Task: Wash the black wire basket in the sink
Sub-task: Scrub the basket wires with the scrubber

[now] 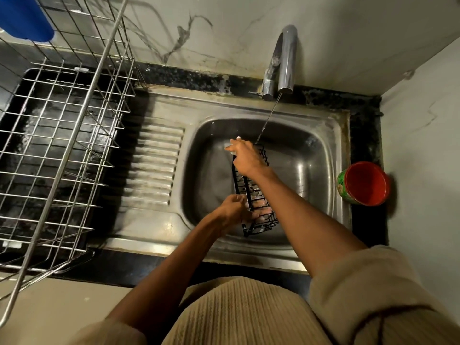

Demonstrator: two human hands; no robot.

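A small black wire basket [258, 215] is held over the steel sink [321, 155], long axis running away from me. My left hand [234, 210] grips its near end from the left side. My right hand [246, 158] rests on the basket's far end, with something pale and sudsy at its fingertips; I cannot tell what it is. A thin stream of water falls from the chrome tap [283, 63] and lands by the basket's far end, just right of my right hand.
A ribbed draining board [156, 165] lies left of the basin. A large steel wire dish rack [62, 135] stands at the far left, with a blue container [25, 18] above it. A red-and-green cup [364, 184] sits on the black counter, right of the sink.
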